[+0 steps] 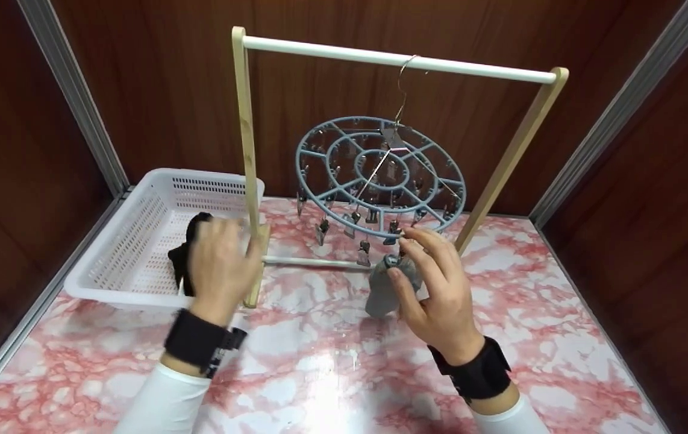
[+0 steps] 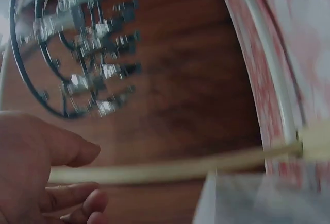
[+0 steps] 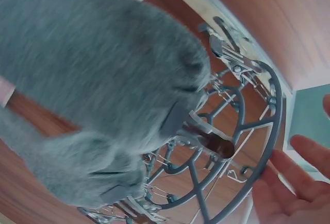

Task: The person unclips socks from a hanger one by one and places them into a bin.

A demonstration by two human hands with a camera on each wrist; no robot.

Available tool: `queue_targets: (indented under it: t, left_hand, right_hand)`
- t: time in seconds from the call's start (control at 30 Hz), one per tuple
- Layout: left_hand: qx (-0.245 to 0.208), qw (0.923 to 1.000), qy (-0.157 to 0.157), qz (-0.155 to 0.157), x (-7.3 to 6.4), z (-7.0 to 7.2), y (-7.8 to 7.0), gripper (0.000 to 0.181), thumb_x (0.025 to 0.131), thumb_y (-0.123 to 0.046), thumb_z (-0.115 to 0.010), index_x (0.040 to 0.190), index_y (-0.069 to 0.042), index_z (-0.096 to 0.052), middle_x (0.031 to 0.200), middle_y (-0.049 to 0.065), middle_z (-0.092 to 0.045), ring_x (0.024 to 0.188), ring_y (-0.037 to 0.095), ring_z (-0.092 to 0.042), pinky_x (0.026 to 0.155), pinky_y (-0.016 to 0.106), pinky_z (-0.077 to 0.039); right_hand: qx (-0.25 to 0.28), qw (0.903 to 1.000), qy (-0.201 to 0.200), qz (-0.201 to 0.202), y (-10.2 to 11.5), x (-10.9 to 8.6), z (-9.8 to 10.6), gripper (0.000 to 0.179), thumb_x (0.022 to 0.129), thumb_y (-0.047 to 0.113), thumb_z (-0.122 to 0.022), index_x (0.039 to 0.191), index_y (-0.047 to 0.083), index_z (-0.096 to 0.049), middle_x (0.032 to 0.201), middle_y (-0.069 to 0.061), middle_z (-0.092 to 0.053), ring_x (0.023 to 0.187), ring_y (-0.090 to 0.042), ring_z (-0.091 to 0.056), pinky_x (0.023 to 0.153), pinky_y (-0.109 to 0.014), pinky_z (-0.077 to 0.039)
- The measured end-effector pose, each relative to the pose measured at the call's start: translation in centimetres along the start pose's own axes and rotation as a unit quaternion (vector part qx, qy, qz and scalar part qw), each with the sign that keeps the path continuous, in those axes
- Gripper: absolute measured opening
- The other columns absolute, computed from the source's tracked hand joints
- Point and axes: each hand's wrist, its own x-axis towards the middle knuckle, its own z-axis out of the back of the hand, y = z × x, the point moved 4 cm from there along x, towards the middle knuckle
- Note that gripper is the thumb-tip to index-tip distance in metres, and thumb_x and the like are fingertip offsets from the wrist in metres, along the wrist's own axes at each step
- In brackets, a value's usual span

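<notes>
My right hand (image 1: 440, 289) is beside the front rim of a round blue-grey clip hanger (image 1: 380, 232), fingers loosely bent and nothing between them. In the right wrist view its fingertips are right at the rim. Grey, sock-like cloth (image 1: 383, 295) hangs from the hanger's front; two soft lengths of it (image 3: 113, 64) show in the right wrist view, each held by a metal clip (image 3: 206, 136). My left hand (image 1: 220, 259), blurred, is over the right side of a white basket (image 1: 109, 295), in front of a black cloth (image 1: 181, 259). It holds nothing visible in the left wrist view.
A rack with a white top bar (image 1: 344, 51) and wooden posts (image 1: 247, 132) carries the hanger by a wire hook (image 1: 401, 78). Several metal clips (image 1: 323, 232) dangle under the rings. A low white bar (image 1: 314, 262) crosses behind the cloth. Wood-look walls surround the marbled table (image 1: 531, 361).
</notes>
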Motion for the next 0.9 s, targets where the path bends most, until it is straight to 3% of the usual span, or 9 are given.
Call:
queue_targets:
  t: [0.07, 0.17, 0.23, 0.33, 0.47, 0.63, 0.7, 0.77, 0.9]
  left_hand:
    - [-0.024, 0.9989, 0.027, -0.029, -0.8, -0.9, -1.7, 0.023, 0.092, -0.026, -0.075, 0.095, -0.005, -0.067, 0.088, 0.011, -0.062, 0.082, 0.030, -0.056, 0.063, 0.041, -0.048]
    - [-0.056, 0.9921, 0.100, -0.050, -2.2, -2.4, -3.9, 0.022, 0.088, -0.026, -0.077, 0.097, -0.010, -0.066, 0.093, 0.006, -0.062, 0.084, 0.024, -0.056, 0.067, 0.038, -0.050]
    - [-0.077, 0.9828, 0.161, -0.050, -3.2, -3.4, -5.1, 0.028, 0.088, -0.031, -0.077, 0.105, -0.012, -0.065, 0.099, 0.003, -0.063, 0.089, 0.021, -0.058, 0.073, 0.038, -0.052]
    - [-0.119, 0.9624, 0.242, -0.034, -4.7, -4.9, -6.2, 0.045, 0.089, -0.041, -0.076, 0.123, -0.015, -0.062, 0.115, 0.002, -0.065, 0.105, 0.020, -0.060, 0.088, 0.043, -0.052]
    - [-0.218, 0.9256, 0.309, 0.002, -6.5, -6.7, -7.0, 0.069, 0.087, -0.048, -0.078, 0.145, -0.021, -0.050, 0.139, 0.003, -0.060, 0.126, 0.023, -0.057, 0.105, 0.051, -0.047]
    - [-0.357, 0.8716, 0.332, 0.045, -8.4, -8.9, -7.5, 0.082, 0.082, -0.046, -0.084, 0.151, -0.027, -0.042, 0.143, -0.003, -0.058, 0.133, 0.020, -0.053, 0.113, 0.058, -0.036]
    - [-0.403, 0.8517, 0.330, 0.053, -8.9, -9.6, -7.7, 0.079, 0.083, -0.041, -0.085, 0.149, -0.024, -0.044, 0.137, -0.004, -0.063, 0.128, 0.019, -0.056, 0.111, 0.056, -0.038]
    - [-0.433, 0.8368, 0.329, 0.064, -9.2, -9.9, -7.8, 0.074, 0.085, -0.036, -0.085, 0.146, -0.020, -0.047, 0.129, -0.004, -0.068, 0.120, 0.020, -0.061, 0.106, 0.052, -0.044]
    - [-0.489, 0.7995, 0.335, 0.098, -9.3, -10.2, -8.1, 0.064, 0.087, -0.023, -0.083, 0.140, -0.010, -0.050, 0.115, 0.002, -0.074, 0.105, 0.023, -0.068, 0.091, 0.043, -0.057]
  right_hand:
    - [0.000, 0.9998, -0.017, -0.002, -0.1, 0.2, 0.4, 0.032, 0.099, 0.014, -0.065, 0.124, -0.007, -0.067, 0.129, -0.027, -0.062, 0.120, -0.044, -0.058, 0.107, -0.048, -0.043]
    - [-0.009, 0.9983, -0.054, -0.020, -0.6, 0.3, 1.0, 0.030, 0.093, 0.002, -0.062, 0.120, -0.008, -0.068, 0.125, -0.028, -0.063, 0.119, -0.045, -0.057, 0.107, -0.050, -0.042]
    - [-0.027, 0.9962, -0.072, -0.040, -1.1, 0.3, 1.4, 0.033, 0.089, -0.002, -0.058, 0.120, -0.007, -0.069, 0.125, -0.027, -0.063, 0.120, -0.045, -0.056, 0.108, -0.051, -0.041]
    - [-0.057, 0.9926, -0.080, -0.071, -1.9, 0.0, 1.8, 0.037, 0.089, -0.002, -0.055, 0.123, -0.006, -0.068, 0.129, -0.027, -0.061, 0.125, -0.045, -0.052, 0.110, -0.052, -0.038]
    - [-0.085, 0.9891, -0.066, -0.101, -2.9, -0.4, 1.8, 0.042, 0.090, -0.001, -0.058, 0.131, -0.005, -0.064, 0.138, -0.027, -0.056, 0.135, -0.045, -0.044, 0.115, -0.053, -0.033]
    - [-0.099, 0.9875, -0.033, -0.117, -3.2, -0.6, 1.3, 0.049, 0.087, -0.004, -0.061, 0.136, -0.007, -0.058, 0.142, -0.028, -0.053, 0.140, -0.042, -0.041, 0.118, -0.053, -0.029]
    - [-0.099, 0.9876, -0.020, -0.120, -3.1, -0.8, 1.1, 0.050, 0.087, -0.003, -0.061, 0.137, -0.007, -0.057, 0.142, -0.025, -0.054, 0.140, -0.041, -0.042, 0.118, -0.052, -0.030]
    - [-0.094, 0.9883, -0.011, -0.120, -3.1, -0.9, 0.8, 0.050, 0.088, -0.002, -0.061, 0.137, -0.007, -0.057, 0.142, -0.023, -0.055, 0.138, -0.041, -0.045, 0.118, -0.051, -0.031]
    - [-0.088, 0.9890, -0.001, -0.119, -3.1, -0.9, 0.6, 0.050, 0.088, -0.001, -0.061, 0.137, -0.007, -0.058, 0.141, -0.020, -0.057, 0.134, -0.040, -0.048, 0.115, -0.050, -0.033]
